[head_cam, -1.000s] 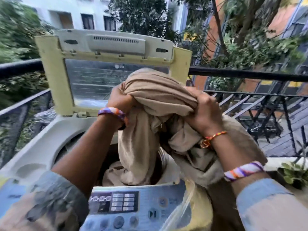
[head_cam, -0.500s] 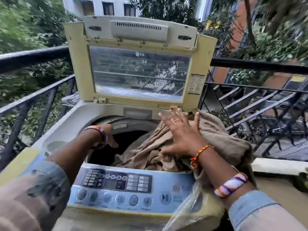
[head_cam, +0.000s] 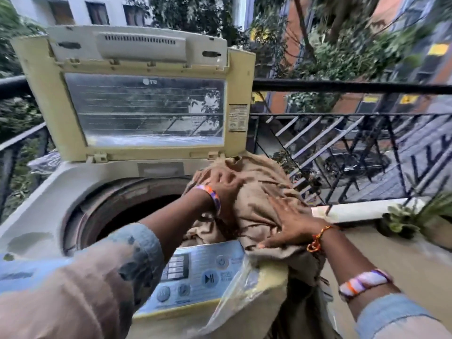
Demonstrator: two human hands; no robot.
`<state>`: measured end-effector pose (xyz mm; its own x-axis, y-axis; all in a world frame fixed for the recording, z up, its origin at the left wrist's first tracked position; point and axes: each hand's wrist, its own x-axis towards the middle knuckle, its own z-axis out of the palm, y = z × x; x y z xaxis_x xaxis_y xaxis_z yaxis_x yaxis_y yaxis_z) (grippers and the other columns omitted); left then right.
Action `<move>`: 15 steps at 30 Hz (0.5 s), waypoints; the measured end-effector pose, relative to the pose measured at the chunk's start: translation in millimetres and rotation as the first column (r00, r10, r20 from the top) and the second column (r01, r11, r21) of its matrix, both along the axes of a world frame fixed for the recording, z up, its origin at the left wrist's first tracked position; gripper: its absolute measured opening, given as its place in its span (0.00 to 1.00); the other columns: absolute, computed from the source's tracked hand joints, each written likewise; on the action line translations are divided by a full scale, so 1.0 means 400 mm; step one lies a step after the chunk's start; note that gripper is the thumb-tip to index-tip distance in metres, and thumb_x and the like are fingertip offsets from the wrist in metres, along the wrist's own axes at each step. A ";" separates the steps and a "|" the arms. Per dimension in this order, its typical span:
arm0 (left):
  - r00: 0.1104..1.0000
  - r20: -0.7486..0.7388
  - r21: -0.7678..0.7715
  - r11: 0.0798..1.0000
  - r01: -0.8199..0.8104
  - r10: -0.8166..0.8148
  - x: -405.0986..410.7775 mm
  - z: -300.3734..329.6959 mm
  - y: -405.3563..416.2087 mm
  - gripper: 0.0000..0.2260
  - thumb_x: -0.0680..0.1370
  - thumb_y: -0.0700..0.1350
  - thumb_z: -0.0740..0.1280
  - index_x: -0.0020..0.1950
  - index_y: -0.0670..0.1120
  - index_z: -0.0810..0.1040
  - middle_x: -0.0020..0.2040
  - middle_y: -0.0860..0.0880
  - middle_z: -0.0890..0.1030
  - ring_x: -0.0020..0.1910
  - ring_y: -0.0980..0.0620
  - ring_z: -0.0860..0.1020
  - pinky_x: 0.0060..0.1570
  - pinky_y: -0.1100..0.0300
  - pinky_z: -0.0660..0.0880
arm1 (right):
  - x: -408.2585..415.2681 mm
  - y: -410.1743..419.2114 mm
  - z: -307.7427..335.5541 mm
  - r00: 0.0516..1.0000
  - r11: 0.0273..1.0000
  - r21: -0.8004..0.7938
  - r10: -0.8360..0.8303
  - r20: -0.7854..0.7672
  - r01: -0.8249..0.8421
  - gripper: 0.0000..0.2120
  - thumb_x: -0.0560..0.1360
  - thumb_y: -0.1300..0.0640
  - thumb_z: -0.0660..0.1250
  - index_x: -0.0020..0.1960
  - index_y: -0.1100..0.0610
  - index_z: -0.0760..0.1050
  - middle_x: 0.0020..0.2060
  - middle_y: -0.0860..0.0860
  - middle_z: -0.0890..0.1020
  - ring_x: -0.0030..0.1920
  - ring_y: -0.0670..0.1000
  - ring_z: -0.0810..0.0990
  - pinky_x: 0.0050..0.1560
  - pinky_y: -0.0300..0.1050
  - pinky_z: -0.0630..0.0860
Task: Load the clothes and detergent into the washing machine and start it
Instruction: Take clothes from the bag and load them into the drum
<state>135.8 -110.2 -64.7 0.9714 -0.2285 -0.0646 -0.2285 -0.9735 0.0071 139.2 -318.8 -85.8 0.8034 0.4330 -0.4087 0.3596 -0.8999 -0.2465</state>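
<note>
A top-loading washing machine [head_cam: 61,192] stands with its yellowed lid [head_cam: 146,94] raised upright. The dark drum opening [head_cam: 137,211] is in the middle. A big beige cloth [head_cam: 264,192] is heaped on the machine's right rim, partly in the drum and partly hanging down the right side. My left hand [head_cam: 220,179] reaches across the drum and lies on top of the heap with fingers spread; it is blurred. My right hand [head_cam: 288,223] presses flat on the cloth's right side, fingers straight. No detergent is in view.
The blue control panel [head_cam: 195,272] runs along the front edge, with a loose plastic cover [head_cam: 234,297] at its right corner. A black balcony railing [head_cam: 342,86] runs behind and to both sides. Potted plants [head_cam: 403,218] stand on the ledge at right.
The lifted cloth came down onto the machine's right rim. My left hand left the drum's edge and moved right onto the heap. My right hand slid lower on the cloth.
</note>
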 end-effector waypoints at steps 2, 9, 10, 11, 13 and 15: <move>0.999 0.022 -0.150 0.988 0.032 -0.029 -0.004 -0.025 -0.016 0.43 0.59 0.57 0.75 0.70 0.46 0.64 0.66 0.38 0.72 0.67 0.39 0.70 0.68 0.52 0.66 | -0.012 -0.006 -0.029 0.999 0.993 0.113 -0.035 0.000 0.035 0.59 0.61 0.34 0.72 0.73 0.44 0.32 0.75 0.49 0.37 0.76 0.57 0.41 0.76 0.55 0.46; 0.949 0.266 -0.499 0.867 -0.017 0.171 -0.045 -0.040 -0.039 0.13 0.68 0.48 0.67 0.47 0.43 0.82 0.45 0.39 0.84 0.52 0.44 0.81 0.42 0.59 0.72 | -0.081 -0.052 -0.041 0.932 0.845 0.509 -0.303 0.201 0.165 0.57 0.57 0.35 0.74 0.74 0.43 0.43 0.76 0.47 0.46 0.76 0.50 0.43 0.75 0.50 0.45; 0.936 0.265 -0.605 0.796 -0.024 0.231 -0.042 -0.024 -0.031 0.12 0.67 0.47 0.67 0.47 0.43 0.83 0.43 0.40 0.85 0.51 0.48 0.82 0.40 0.61 0.71 | -0.087 -0.067 -0.042 0.908 0.829 0.519 -0.361 0.214 0.207 0.58 0.56 0.36 0.75 0.74 0.42 0.42 0.76 0.46 0.42 0.75 0.51 0.39 0.74 0.52 0.43; 0.918 0.259 -0.702 0.712 -0.035 0.300 -0.032 -0.011 -0.020 0.11 0.67 0.45 0.67 0.46 0.43 0.83 0.42 0.41 0.85 0.50 0.52 0.82 0.38 0.63 0.71 | -0.091 -0.081 -0.039 0.886 0.812 0.529 -0.411 0.216 0.248 0.59 0.55 0.36 0.76 0.73 0.39 0.40 0.75 0.46 0.39 0.75 0.51 0.36 0.74 0.54 0.41; 0.881 0.231 -0.839 0.543 -0.034 0.412 -0.016 0.015 -0.003 0.08 0.68 0.42 0.69 0.45 0.43 0.83 0.34 0.51 0.85 0.43 0.64 0.79 0.34 0.66 0.71 | -0.090 -0.101 -0.031 0.862 0.785 0.543 -0.465 0.200 0.298 0.60 0.52 0.34 0.75 0.69 0.34 0.37 0.75 0.46 0.38 0.75 0.51 0.36 0.73 0.59 0.42; 0.880 0.162 -0.944 0.331 0.006 0.446 -0.009 0.038 0.006 0.07 0.67 0.42 0.70 0.42 0.43 0.84 0.29 0.58 0.81 0.37 0.66 0.75 0.34 0.67 0.72 | -0.081 -0.090 -0.019 0.865 0.762 0.590 -0.461 0.200 0.269 0.58 0.51 0.31 0.74 0.66 0.31 0.36 0.76 0.46 0.46 0.76 0.52 0.43 0.74 0.59 0.49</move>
<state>132.3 -107.7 -49.4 0.8843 0.3042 0.3543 -0.2100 -0.4186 0.8836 106.6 -354.9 -93.4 0.9846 0.1460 0.0962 0.1732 -0.7387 -0.6514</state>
